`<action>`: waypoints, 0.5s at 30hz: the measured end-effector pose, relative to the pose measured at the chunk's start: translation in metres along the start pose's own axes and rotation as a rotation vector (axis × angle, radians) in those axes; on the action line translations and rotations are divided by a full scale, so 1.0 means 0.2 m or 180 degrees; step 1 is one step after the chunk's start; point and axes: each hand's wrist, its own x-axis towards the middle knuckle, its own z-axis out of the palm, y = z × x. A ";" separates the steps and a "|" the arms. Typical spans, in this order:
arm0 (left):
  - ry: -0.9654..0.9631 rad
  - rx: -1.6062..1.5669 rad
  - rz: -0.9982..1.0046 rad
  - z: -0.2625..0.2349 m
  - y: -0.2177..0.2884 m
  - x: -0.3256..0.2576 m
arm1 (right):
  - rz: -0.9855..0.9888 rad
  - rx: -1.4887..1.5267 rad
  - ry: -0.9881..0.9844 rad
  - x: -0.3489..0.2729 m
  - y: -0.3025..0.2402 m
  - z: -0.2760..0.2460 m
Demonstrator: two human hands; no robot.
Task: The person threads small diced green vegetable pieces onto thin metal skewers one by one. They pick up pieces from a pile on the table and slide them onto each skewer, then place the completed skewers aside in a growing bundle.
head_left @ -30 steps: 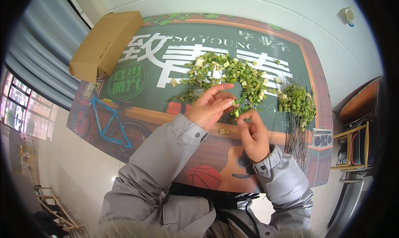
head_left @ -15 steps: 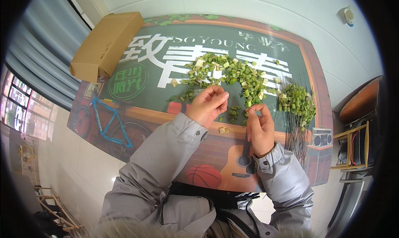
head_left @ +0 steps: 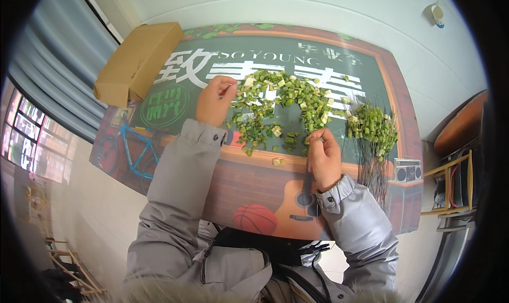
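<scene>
Fingers pinching among loose green pieces

Our left hand [head_left: 214, 99] pinches a thin wire; our right hand [head_left: 323, 157] pinches another; a careless sweep could scatter the chopped green pieces [head_left: 281, 99].

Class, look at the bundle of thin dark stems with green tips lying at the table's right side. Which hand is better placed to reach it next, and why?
The right hand, probably. It rests close beside the bundle of thin dark stems with green tips, while the left hand is across the pile of small green pieces, far from it.
</scene>
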 end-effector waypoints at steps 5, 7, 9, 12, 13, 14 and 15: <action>-0.0561 0.1905 0.0866 0.06 -0.08 0.14 | -0.0192 -0.0077 -0.0164 0.01 0.03 -0.02; -0.0716 0.2563 0.1042 0.11 -0.11 0.15 | -0.0328 -0.0120 -0.0156 0.02 0.04 -0.02; -0.0742 0.2716 0.1124 0.13 -0.13 0.16 | -0.0221 -0.0205 -0.0194 0.02 0.05 -0.04; -0.0706 0.2801 0.1162 0.15 -0.16 0.16 | -0.0236 -0.0259 -0.0223 0.02 0.06 -0.03; -0.0663 0.2732 0.1132 0.15 -0.17 0.17 | -0.0241 -0.0235 -0.0233 0.02 0.06 -0.03; -0.0650 0.2674 0.1043 0.16 -0.17 0.17 | -0.0266 -0.0192 -0.0278 0.02 0.06 -0.03; -0.0493 0.2545 0.1151 0.16 -0.16 0.17 | -0.0222 -0.0236 -0.0271 0.02 0.06 -0.04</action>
